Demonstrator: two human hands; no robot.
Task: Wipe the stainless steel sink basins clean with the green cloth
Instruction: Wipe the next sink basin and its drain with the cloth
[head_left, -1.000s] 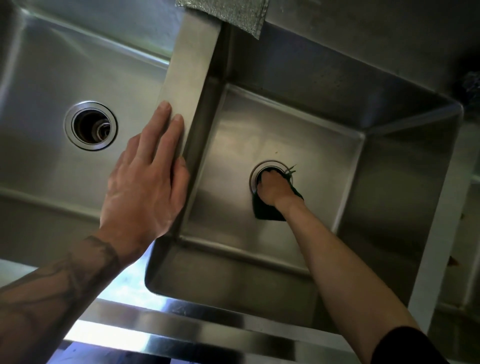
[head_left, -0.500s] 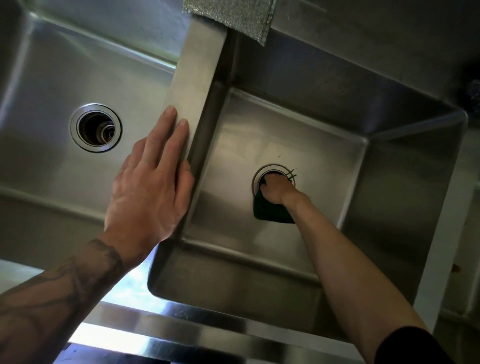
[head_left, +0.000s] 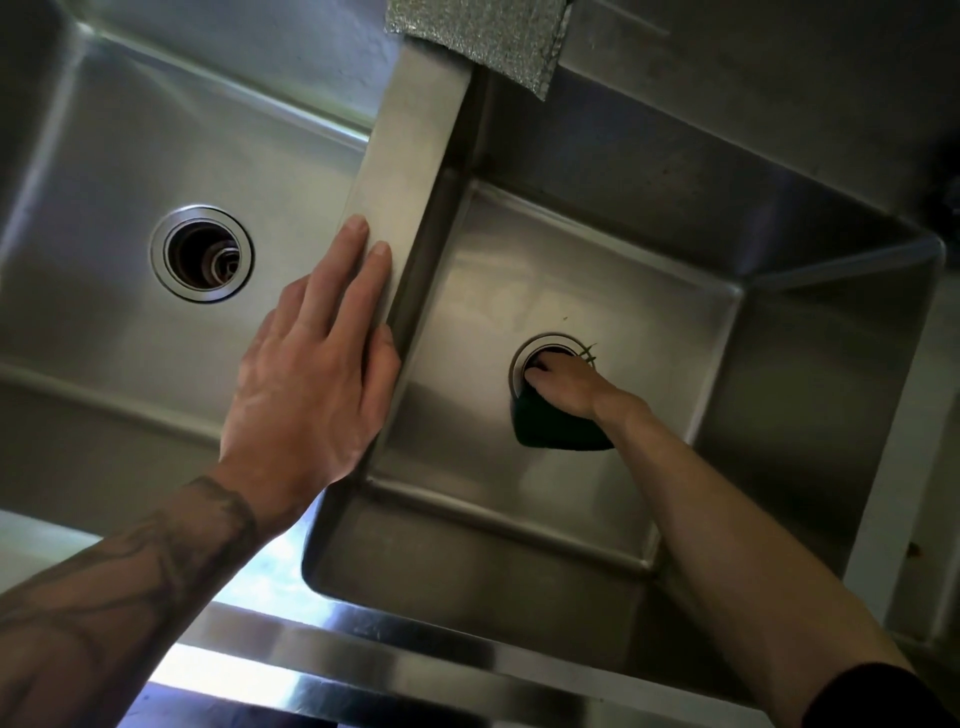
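Observation:
Two stainless steel basins lie below me, the left basin (head_left: 104, 171) and the deeper right basin (head_left: 649, 291). My right hand (head_left: 563, 384) is down at the bottom of the right basin, pressing the dark green cloth (head_left: 556, 428) onto the drain ring (head_left: 522, 358), with its fingertips over the opening. The cloth bulges out beneath the hand toward me. My left hand (head_left: 311, 374) rests flat, fingers together, on the steel divider (head_left: 410, 156) between the basins and holds nothing.
The left basin has an uncovered round drain (head_left: 201, 253). A grey textured scouring cloth (head_left: 488, 36) hangs over the back rim above the divider. The front rim (head_left: 363, 644) of the sink runs along the bottom of the view.
My right hand and the cloth have shifted a little around the right drain. My left hand stays on the divider. The camera has drifted slightly.

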